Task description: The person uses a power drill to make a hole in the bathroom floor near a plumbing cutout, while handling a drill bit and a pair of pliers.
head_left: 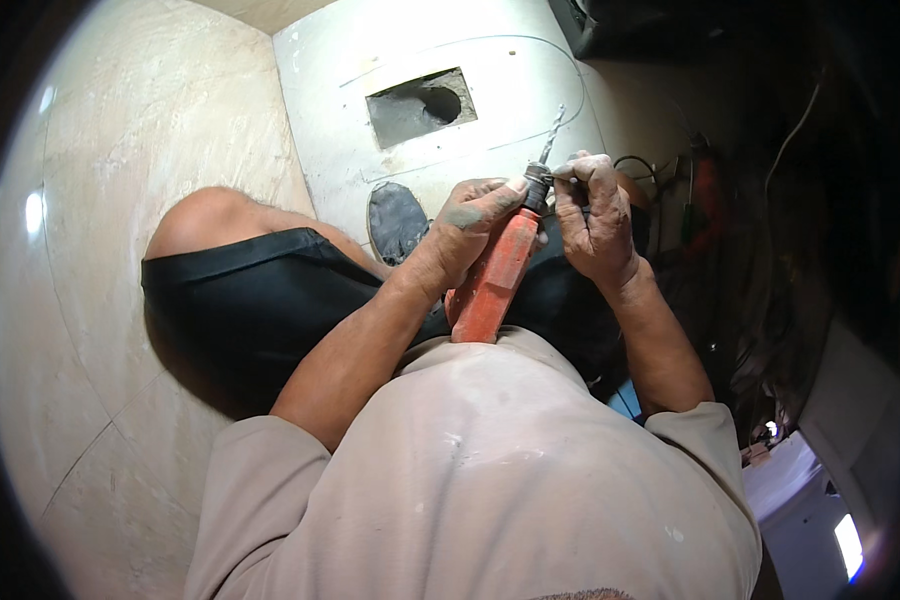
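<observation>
An orange-red power drill [494,268] rests with its rear end against my shirt, its dusty body tilted up and away from me. A spiral drill bit [552,135] sticks out of the dark chuck [537,188]. My left hand [470,222], smeared with grey dust, is closed around the front of the drill, its thumb near the chuck. At the chuck's right side my right hand [598,215] is closed in a pinch. A small thin piece shows between its fingertips and the chuck, but its kind is unclear.
Ahead, a rectangular opening [385,118] with rough edges is cut in the pale panel [320,80]. A thin wire [510,38] loops around it. Below lies a dark, dusty shoe [398,222]. Marbled tiles [80,330] cover the left side; cables and a red object [708,190] lie in shadow at right.
</observation>
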`<state>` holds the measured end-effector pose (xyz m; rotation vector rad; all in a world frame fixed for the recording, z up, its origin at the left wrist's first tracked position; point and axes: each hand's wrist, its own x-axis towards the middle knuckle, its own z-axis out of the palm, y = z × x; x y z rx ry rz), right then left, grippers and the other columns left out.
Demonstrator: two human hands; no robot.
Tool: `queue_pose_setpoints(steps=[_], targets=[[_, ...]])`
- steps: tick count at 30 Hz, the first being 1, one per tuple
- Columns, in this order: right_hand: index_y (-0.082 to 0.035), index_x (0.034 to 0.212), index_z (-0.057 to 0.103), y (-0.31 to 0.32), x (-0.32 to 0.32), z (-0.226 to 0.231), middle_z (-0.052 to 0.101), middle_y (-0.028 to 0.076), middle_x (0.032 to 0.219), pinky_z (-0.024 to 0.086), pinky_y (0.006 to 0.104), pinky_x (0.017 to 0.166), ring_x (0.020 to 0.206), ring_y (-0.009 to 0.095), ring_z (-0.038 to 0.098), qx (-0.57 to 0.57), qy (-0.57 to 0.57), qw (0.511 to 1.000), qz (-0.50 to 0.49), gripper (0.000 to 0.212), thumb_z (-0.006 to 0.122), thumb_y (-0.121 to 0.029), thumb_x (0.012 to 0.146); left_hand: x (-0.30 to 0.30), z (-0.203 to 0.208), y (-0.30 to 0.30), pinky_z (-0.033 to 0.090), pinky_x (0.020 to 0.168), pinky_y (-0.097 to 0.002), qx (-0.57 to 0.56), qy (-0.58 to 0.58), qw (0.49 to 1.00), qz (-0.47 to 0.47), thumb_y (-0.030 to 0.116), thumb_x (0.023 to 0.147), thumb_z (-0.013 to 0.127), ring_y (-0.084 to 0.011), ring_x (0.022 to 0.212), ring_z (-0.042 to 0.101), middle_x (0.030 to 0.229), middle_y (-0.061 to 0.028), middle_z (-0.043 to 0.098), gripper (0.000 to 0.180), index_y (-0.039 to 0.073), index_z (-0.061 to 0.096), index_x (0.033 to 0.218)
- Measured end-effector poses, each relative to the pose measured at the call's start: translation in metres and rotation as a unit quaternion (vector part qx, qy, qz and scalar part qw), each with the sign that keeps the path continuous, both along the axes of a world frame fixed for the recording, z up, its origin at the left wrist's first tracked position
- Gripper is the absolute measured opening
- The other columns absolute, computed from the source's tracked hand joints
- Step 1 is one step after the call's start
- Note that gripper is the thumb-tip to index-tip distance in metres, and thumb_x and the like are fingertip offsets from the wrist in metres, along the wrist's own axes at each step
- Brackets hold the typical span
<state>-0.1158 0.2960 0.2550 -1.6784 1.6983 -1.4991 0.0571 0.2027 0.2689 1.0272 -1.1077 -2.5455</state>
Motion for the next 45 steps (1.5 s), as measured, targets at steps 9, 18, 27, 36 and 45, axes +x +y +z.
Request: queue_pose_setpoints(steps=[9, 18, 27, 36, 45], targets=[[-0.004, 0.098, 0.054, -0.017, -0.034, 0.035, 0.057, 0.013, 0.084, 0.046, 0.0454, 0.074, 0.079, 0.034, 0.056, 0.019, 0.268, 0.953, 0.142, 0.020, 0.064, 0.003, 0.082, -0.004, -0.009, 0.001, 0.055, 0.072, -0.0293, -0.053, -0.032, 0.996, -0.057, 0.040, 0.107, 0.056, -0.0133, 0.077, 0.065, 0.086, -0.0068, 0.069, 0.039, 0.003, 0.068, 0.103], [-0.002, 0.095, 0.051, -0.025, -0.001, 0.003, 0.057, 0.018, 0.079, 0.047, 0.0470, 0.068, 0.073, 0.041, 0.056, 0.101, 0.120, 0.986, 0.061, 0.016, 0.060, 0.009, 0.088, -0.001, -0.017, 0.008, 0.048, 0.067, -0.0297, -0.212, -0.127, 0.969, -0.009, 0.039, 0.105, 0.055, -0.0113, 0.072, 0.056, 0.077, -0.0035, 0.063, 0.043, 0.000, 0.070, 0.094], [0.000, 0.099, 0.052, -0.014, 0.015, -0.001, 0.063, 0.020, 0.081, 0.052, 0.0469, 0.070, 0.074, 0.040, 0.064, 0.199, -0.003, 0.979, -0.049, 0.012, 0.056, 0.006, 0.089, -0.007, -0.017, 0.014, 0.045, 0.061, -0.0330, -0.270, -0.190, 0.944, -0.030, 0.038, 0.104, 0.057, -0.0128, 0.066, 0.053, 0.069, -0.0044, 0.061, 0.046, -0.002, 0.069, 0.085], [0.002, 0.106, 0.058, -0.015, 0.025, 0.002, 0.068, 0.021, 0.091, 0.054, 0.0411, 0.077, 0.083, 0.032, 0.069, 0.190, -0.112, 0.965, -0.143, 0.013, 0.055, -0.001, 0.094, -0.008, -0.018, 0.015, 0.045, 0.058, -0.0316, -0.271, -0.191, 0.942, -0.048, 0.039, 0.104, 0.057, -0.0112, 0.063, 0.053, 0.069, -0.0036, 0.062, 0.047, -0.001, 0.070, 0.083], [0.001, 0.096, 0.061, -0.018, -0.029, 0.019, 0.065, 0.018, 0.076, 0.053, 0.0395, 0.069, 0.070, 0.031, 0.068, 0.206, -0.036, 0.975, 0.070, 0.009, 0.066, 0.004, 0.090, -0.016, -0.022, -0.010, 0.054, 0.064, -0.0295, -0.072, -0.102, 0.990, -0.062, 0.044, 0.102, 0.060, -0.0156, 0.068, 0.066, 0.079, -0.0090, 0.071, 0.042, 0.003, 0.069, 0.098]])
